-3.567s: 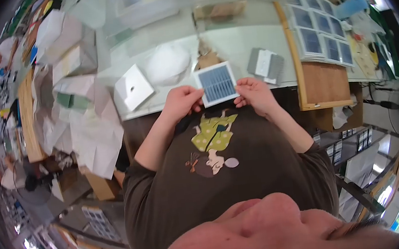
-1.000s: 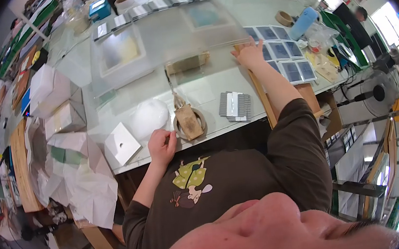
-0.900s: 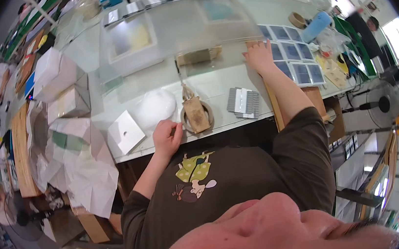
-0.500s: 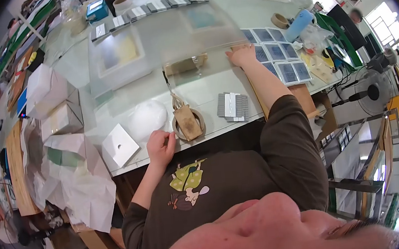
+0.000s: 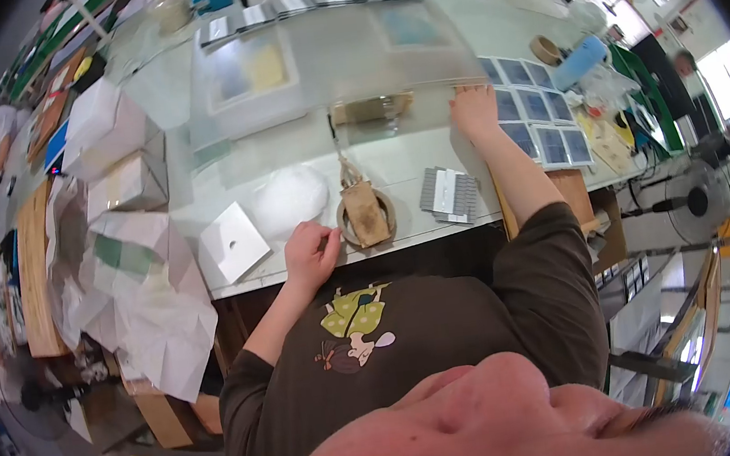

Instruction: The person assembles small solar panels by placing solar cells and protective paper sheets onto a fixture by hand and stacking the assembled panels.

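Note:
My right hand (image 5: 475,110) is at the near right corner of a large frosted translucent panel (image 5: 334,78), its fingers closed at the edge and partly hidden. Through the panel, yellow and bluish patches show. My left hand (image 5: 312,250) rests by the table's front edge, fingers loosely curled with nothing visible in them. Just right of it, a worn tan block (image 5: 365,214) with a cord lies over a tape roll (image 5: 391,216). A white round pad (image 5: 289,196) and a white square card with a small hole (image 5: 236,241) lie to its left.
Grey striped pieces (image 5: 449,194) form a small stack near the front edge. Rows of dark blue panels (image 5: 541,109) lie on the right, with a blue bottle (image 5: 578,62) behind. White boxes (image 5: 118,157) and crumpled paper (image 5: 147,289) are at left. A fan (image 5: 695,199) stands right.
The whole view has shifted, so the table's things sit further right. Both hands keep about the same places relative to the panel and the tape roll.

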`<state>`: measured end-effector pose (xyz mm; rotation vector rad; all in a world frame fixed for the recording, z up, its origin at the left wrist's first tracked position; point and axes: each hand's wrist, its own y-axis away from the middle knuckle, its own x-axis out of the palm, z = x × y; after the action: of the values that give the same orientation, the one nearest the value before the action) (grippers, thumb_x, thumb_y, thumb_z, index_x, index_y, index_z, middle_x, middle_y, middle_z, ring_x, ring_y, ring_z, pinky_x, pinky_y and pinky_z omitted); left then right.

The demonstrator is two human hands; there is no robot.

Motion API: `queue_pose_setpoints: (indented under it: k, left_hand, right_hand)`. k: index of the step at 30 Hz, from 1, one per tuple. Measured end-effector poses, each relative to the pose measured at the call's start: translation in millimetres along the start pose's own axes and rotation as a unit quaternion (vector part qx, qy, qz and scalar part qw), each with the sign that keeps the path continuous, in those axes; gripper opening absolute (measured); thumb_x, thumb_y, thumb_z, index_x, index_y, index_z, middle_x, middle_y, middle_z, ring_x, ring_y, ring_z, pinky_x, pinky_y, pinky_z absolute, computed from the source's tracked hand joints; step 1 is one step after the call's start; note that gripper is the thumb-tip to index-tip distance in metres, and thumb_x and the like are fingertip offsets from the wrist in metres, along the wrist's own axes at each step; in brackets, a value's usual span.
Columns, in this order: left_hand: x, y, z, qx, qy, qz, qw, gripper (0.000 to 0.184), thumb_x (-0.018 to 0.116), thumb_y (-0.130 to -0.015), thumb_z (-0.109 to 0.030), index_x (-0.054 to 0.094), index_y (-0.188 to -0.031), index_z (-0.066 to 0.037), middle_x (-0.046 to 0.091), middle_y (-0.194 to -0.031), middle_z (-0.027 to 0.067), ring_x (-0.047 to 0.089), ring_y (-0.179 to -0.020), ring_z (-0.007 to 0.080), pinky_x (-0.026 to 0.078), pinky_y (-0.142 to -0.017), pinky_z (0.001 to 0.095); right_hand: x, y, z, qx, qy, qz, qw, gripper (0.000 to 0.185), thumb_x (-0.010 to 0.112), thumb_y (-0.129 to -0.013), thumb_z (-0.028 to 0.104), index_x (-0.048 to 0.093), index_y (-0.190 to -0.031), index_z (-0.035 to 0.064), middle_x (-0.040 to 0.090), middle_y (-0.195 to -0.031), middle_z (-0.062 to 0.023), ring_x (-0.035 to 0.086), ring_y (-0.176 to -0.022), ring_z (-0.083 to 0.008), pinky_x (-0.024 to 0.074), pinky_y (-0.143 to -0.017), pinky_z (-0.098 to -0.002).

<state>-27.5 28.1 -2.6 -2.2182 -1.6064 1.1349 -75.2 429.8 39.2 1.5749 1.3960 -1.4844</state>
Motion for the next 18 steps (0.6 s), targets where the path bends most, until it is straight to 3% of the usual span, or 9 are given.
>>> queue_pose_setpoints:
  k: [1, 2, 3, 5, 6, 8, 9, 11, 18]
  left_hand:
    - [-0.6, -0.3, -0.2, -0.009, -0.006, -0.006, 1.000, 0.014, 0.069, -0.076, -0.008, 0.057, -0.068, -0.005, 0.055, -0.064, 0.0091, 0.053, -0.060, 0.0271, 0.041, -0.053, 0.0355]
    - [-0.9, -1.7, -1.3, 0.004, 0.008, -0.009, 1.000, 0.014, 0.068, -0.076, -0.006, 0.056, -0.069, -0.005, 0.054, -0.064, 0.0093, 0.052, -0.060, 0.0270, 0.040, -0.053, 0.0354]
    - [-0.8, -2.2, -1.2, 0.018, 0.024, -0.010, 0.999, 0.014, 0.067, -0.077, -0.004, 0.055, -0.069, -0.004, 0.053, -0.063, 0.0096, 0.051, -0.059, 0.0270, 0.040, -0.053, 0.0353]
    - [-0.1, -1.1, 1.9, 0.005, 0.016, -0.008, 1.000, 0.012, 0.069, -0.075, -0.007, 0.059, -0.069, -0.005, 0.055, -0.063, 0.0086, 0.053, -0.060, 0.0265, 0.042, -0.053, 0.0351]
    - [-0.7, -1.9, 1.9, 0.007, 0.015, -0.001, 1.000, 0.012, 0.069, -0.075, -0.007, 0.059, -0.069, -0.005, 0.055, -0.063, 0.0085, 0.053, -0.060, 0.0264, 0.042, -0.052, 0.0349]
    - [-1.4, -0.5, 1.1, 0.008, 0.014, 0.010, 1.000, 0.012, 0.069, -0.075, -0.007, 0.059, -0.069, -0.005, 0.056, -0.063, 0.0084, 0.053, -0.059, 0.0264, 0.042, -0.052, 0.0347]
    - [-1.2, 0.1, 1.0, 0.008, 0.017, 0.009, 1.000, 0.012, 0.069, -0.075, -0.007, 0.059, -0.068, -0.005, 0.055, -0.063, 0.0083, 0.053, -0.059, 0.0263, 0.042, -0.052, 0.0346]
    - [-0.9, 0.2, 1.6, 0.011, 0.021, 0.012, 1.000, 0.013, 0.069, -0.075, -0.006, 0.058, -0.068, -0.005, 0.055, -0.063, 0.0082, 0.053, -0.059, 0.0262, 0.042, -0.052, 0.0345]
    - [-4.2, 2.4, 4.2, 0.008, 0.036, 0.039, 0.999, 0.010, 0.066, -0.077, -0.002, 0.057, -0.075, -0.004, 0.057, -0.071, 0.0104, 0.055, -0.068, 0.0282, 0.043, -0.061, 0.0356]
  right_hand:
    - [-11.8, 5.5, 6.2, -0.037, -0.017, -0.016, 0.999, 0.034, 0.057, -0.085, 0.033, 0.064, -0.104, 0.0058, 0.063, -0.106, -0.0142, 0.058, -0.102, -0.0296, 0.0413, -0.091, -0.0472]
    - [-23.4, 10.3, 17.0, -0.058, -0.038, -0.010, 0.998, 0.022, 0.061, -0.081, 0.024, 0.065, -0.092, 0.0055, 0.063, -0.088, -0.0122, 0.061, -0.078, -0.0312, 0.0483, -0.072, -0.0434]
    - [-33.8, 19.9, 29.3, -0.066, -0.039, -0.007, 0.997, 0.022, 0.061, -0.081, 0.024, 0.065, -0.092, 0.0055, 0.063, -0.088, -0.0122, 0.061, -0.078, -0.0312, 0.0483, -0.072, -0.0434]
    - [-49.7, 39.2, 53.3, -0.143, -0.202, -0.141, 0.959, 0.021, 0.058, -0.082, 0.022, 0.062, -0.092, 0.0053, 0.062, -0.085, -0.0087, 0.062, -0.077, -0.0267, 0.0492, -0.065, -0.0413]
    - [-55.0, 40.7, 63.1, -0.143, -0.204, -0.137, 0.959, 0.021, 0.058, -0.082, 0.022, 0.062, -0.092, 0.0053, 0.062, -0.085, -0.0087, 0.062, -0.077, -0.0267, 0.0492, -0.065, -0.0413]
    - [-61.4, 43.3, 78.9, -0.136, -0.216, -0.085, 0.963, 0.040, 0.061, -0.085, 0.033, 0.056, -0.113, 0.0044, 0.063, -0.090, -0.0140, 0.062, -0.076, -0.0324, 0.0509, -0.064, -0.0396]
    - [-57.5, 42.6, 84.4, -0.134, -0.217, -0.083, 0.963, 0.040, 0.061, -0.085, 0.033, 0.056, -0.113, 0.0044, 0.063, -0.090, -0.0140, 0.062, -0.076, -0.0324, 0.0509, -0.064, -0.0396]
    - [-45.5, 35.9, 92.3, -0.118, -0.201, -0.079, 0.969, 0.060, 0.063, -0.083, 0.040, 0.046, -0.126, 0.0031, 0.061, -0.099, -0.0146, 0.062, -0.081, -0.0306, 0.0517, -0.067, -0.0391]
    - [-24.3, 20.1, 95.8, -0.132, -0.218, -0.097, 0.962, 0.068, 0.065, -0.079, 0.044, 0.044, -0.127, 0.0014, 0.059, -0.104, -0.0146, 0.061, -0.088, -0.0294, 0.0519, -0.069, -0.0377]
